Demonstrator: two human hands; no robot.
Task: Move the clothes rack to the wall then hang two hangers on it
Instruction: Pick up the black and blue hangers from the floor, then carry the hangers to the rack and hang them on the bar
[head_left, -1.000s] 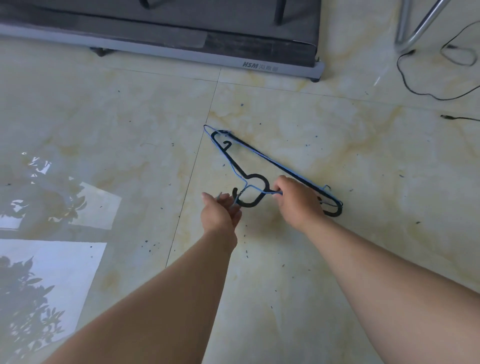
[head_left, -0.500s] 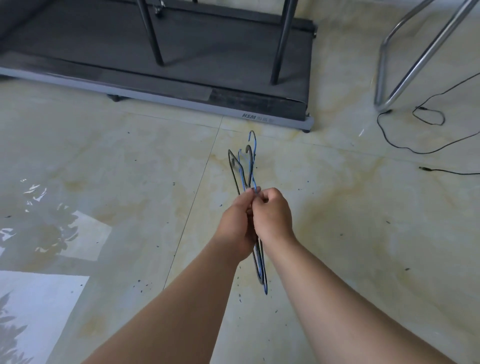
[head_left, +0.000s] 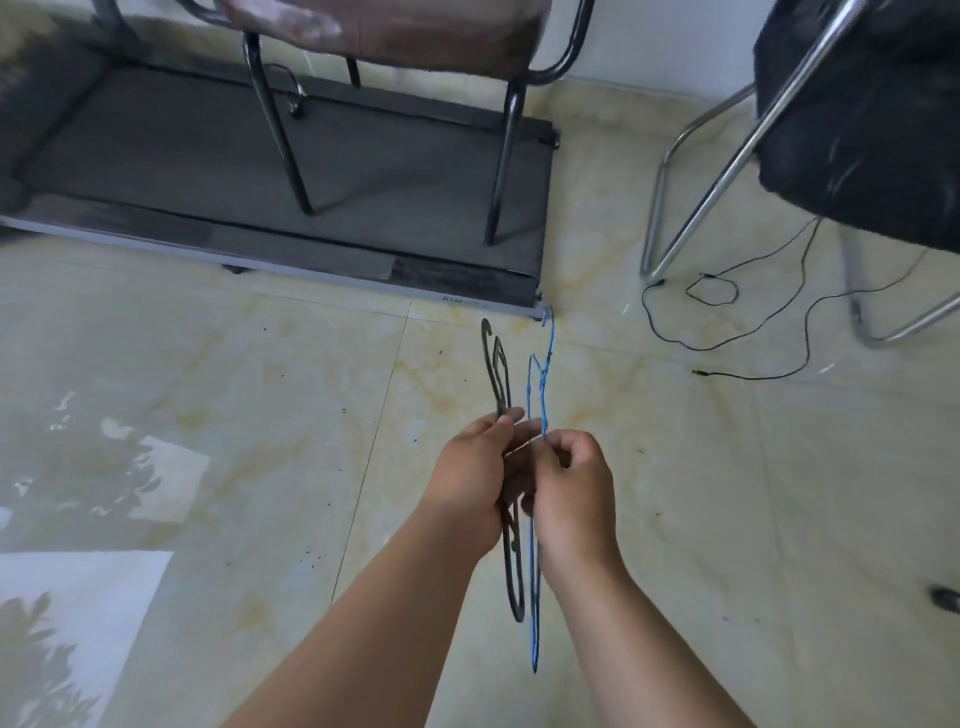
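Two hangers are held edge-on above the tiled floor. My left hand (head_left: 475, 480) grips the black plastic hanger (head_left: 500, 371), whose hook points away from me and whose lower end hangs down between my forearms. My right hand (head_left: 574, 491) pinches the thin blue wire hanger (head_left: 542, 384) just to its right. The two hands touch each other. A small gap separates the upper parts of the hangers. No clothes rack is in view.
A dark treadmill deck (head_left: 291, 208) lies on the floor ahead. A brown chair (head_left: 384, 26) with black legs stands on it. At the right stands a black chair with a chrome frame (head_left: 727, 171), with thin black cables (head_left: 753, 332) on the floor below.
The hangers lay on the floor one second ago and are now lifted upright in both hands. Since half a second ago the black and blue hangers have come slightly apart, and the view has tilted up.
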